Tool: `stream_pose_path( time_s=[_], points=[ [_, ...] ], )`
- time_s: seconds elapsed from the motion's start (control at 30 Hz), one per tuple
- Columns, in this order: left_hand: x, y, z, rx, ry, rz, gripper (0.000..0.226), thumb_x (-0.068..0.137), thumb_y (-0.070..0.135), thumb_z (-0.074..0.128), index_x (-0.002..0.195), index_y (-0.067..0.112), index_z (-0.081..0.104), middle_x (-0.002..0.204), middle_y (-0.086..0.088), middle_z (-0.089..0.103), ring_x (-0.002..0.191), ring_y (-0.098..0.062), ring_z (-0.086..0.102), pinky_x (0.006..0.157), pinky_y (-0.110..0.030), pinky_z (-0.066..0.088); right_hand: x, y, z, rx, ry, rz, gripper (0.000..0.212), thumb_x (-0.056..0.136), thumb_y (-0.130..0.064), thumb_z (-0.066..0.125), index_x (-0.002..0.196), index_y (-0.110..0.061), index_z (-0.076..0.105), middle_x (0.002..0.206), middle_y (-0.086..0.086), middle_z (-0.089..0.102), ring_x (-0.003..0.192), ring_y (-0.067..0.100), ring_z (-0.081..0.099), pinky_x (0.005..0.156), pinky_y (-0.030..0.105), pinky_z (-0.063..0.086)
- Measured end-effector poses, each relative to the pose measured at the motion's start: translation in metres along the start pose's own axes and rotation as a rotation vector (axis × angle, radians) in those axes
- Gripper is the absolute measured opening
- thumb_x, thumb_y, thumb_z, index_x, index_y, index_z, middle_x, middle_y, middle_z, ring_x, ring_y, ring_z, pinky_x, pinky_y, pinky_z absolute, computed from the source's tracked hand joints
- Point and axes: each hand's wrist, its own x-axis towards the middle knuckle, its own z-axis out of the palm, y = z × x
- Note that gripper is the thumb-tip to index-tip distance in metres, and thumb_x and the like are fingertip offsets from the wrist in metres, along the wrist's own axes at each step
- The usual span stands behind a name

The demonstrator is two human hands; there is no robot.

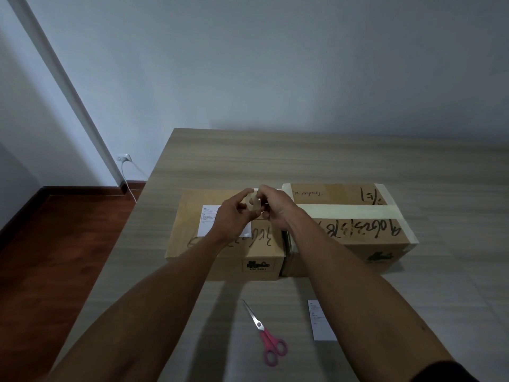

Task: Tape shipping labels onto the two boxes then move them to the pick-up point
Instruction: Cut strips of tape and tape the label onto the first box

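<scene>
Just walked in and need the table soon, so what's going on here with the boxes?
A person is labelling two cardboard boxes. Both hands, left hand and right hand, hold a small roll of clear tape above the left box, where one shipping label already lies. The second label lies on the table beside the pink-handled scissors. The right box has none yet.

Your near tabletop (pixel 165 312) open between scissors (pixel 268 336) and loose label (pixel 321 321), two touching boxes (pixel 225 244) — (pixel 358 232) block ahead, far tabletop open.

Two boxes (pixel 224 244) (pixel 347 224), two labels (pixel 217 223) (pixel 321 319), one scissors (pixel 265 336)
</scene>
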Motion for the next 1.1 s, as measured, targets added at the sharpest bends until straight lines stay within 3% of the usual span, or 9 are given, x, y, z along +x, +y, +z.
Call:
stream_pose_path(
  time_s=[0.13,0.23,0.4,0.53,0.63,0.73,0.87,0.97,1.1],
  points=[
    [-0.002,0.003,-0.001,-0.033,0.011,-0.008,0.058,0.091,0.009,0.075,0.109,0.06,0.055,0.08,0.02,0.074,0.08,-0.007,0.07,0.087,-0.035,0.057,0.004,0.001,0.0,0.049,-0.006,-0.014,0.015,0.083,-0.006,0.052,0.077,-0.007,0.066,0.075,0.005,0.073,0.059,0.013,0.047,0.052,0.027,0.028],
    [-0.001,0.001,-0.002,-0.044,0.014,0.0,0.059,0.091,0.006,0.074,0.108,0.06,0.055,0.08,0.021,0.074,0.078,-0.003,0.069,0.086,-0.032,0.057,0.006,0.003,-0.001,0.061,-0.017,-0.019,0.015,0.084,-0.005,0.052,0.08,-0.006,0.066,0.079,0.007,0.074,0.063,0.014,0.049,0.051,0.026,0.029],
    [0.001,0.004,-0.003,-0.077,0.025,0.023,0.054,0.091,0.005,0.074,0.107,0.053,0.056,0.076,0.021,0.073,0.074,0.001,0.068,0.08,-0.019,0.056,0.006,0.004,0.002,0.095,-0.012,-0.003,0.016,0.086,-0.006,0.051,0.083,-0.007,0.066,0.081,0.005,0.073,0.05,0.009,0.047,0.051,0.026,0.027],
    [0.0,0.003,-0.002,-0.077,0.024,0.016,0.054,0.092,0.008,0.074,0.107,0.056,0.056,0.082,0.014,0.074,0.082,-0.013,0.071,0.082,-0.023,0.058,0.008,0.005,0.004,0.105,0.023,-0.022,0.017,0.085,-0.003,0.05,0.083,-0.003,0.068,0.077,0.006,0.074,0.052,0.009,0.048,0.051,0.025,0.03],
    [0.001,-0.001,-0.002,-0.085,0.024,-0.007,0.048,0.091,0.009,0.075,0.109,0.051,0.063,0.083,0.005,0.076,0.087,-0.031,0.072,0.086,-0.038,0.06,0.01,0.007,0.007,0.033,0.048,-0.035,0.018,0.078,0.003,0.051,0.071,-0.004,0.066,0.074,0.008,0.072,0.054,0.013,0.052,0.05,0.026,0.03],
    [0.007,-0.004,-0.003,-0.074,0.008,-0.009,0.033,0.09,0.011,0.076,0.109,0.037,0.07,0.084,-0.004,0.075,0.079,-0.027,0.07,0.086,-0.045,0.059,0.013,0.011,0.007,-0.026,0.07,-0.049,0.017,0.07,0.006,0.049,0.062,-0.005,0.06,0.08,0.014,0.065,0.06,0.018,0.046,0.048,0.028,0.029],
    [0.011,-0.016,-0.01,-0.092,0.032,-0.114,0.046,0.089,0.017,0.079,0.129,0.033,0.062,0.089,-0.01,0.077,0.09,-0.029,0.074,0.089,-0.041,0.059,0.014,0.008,0.0,-0.153,0.047,-0.198,0.008,0.092,-0.01,0.058,0.095,-0.011,0.065,0.099,0.01,0.07,0.079,0.018,0.062,0.058,0.027,0.042],
    [0.011,-0.025,-0.013,-0.065,0.023,-0.155,0.061,0.093,0.026,0.075,0.149,0.021,0.05,0.088,-0.011,0.075,0.087,-0.025,0.073,0.086,-0.041,0.056,0.013,0.006,-0.007,-0.424,-0.005,-0.425,0.019,0.094,-0.007,0.067,0.111,-0.015,0.071,0.109,0.005,0.072,0.094,0.017,0.07,0.081,0.03,0.057],
    [0.011,-0.02,-0.011,-0.014,0.014,-0.166,0.068,0.097,0.043,0.066,0.156,0.021,0.039,0.08,-0.007,0.063,0.077,-0.02,0.059,0.076,-0.041,0.049,0.011,0.007,-0.003,-0.516,-0.02,-0.538,0.037,0.093,0.0,0.064,0.123,-0.02,0.072,0.119,-0.001,0.069,0.094,0.022,0.072,0.089,0.033,0.059]
  ],
)
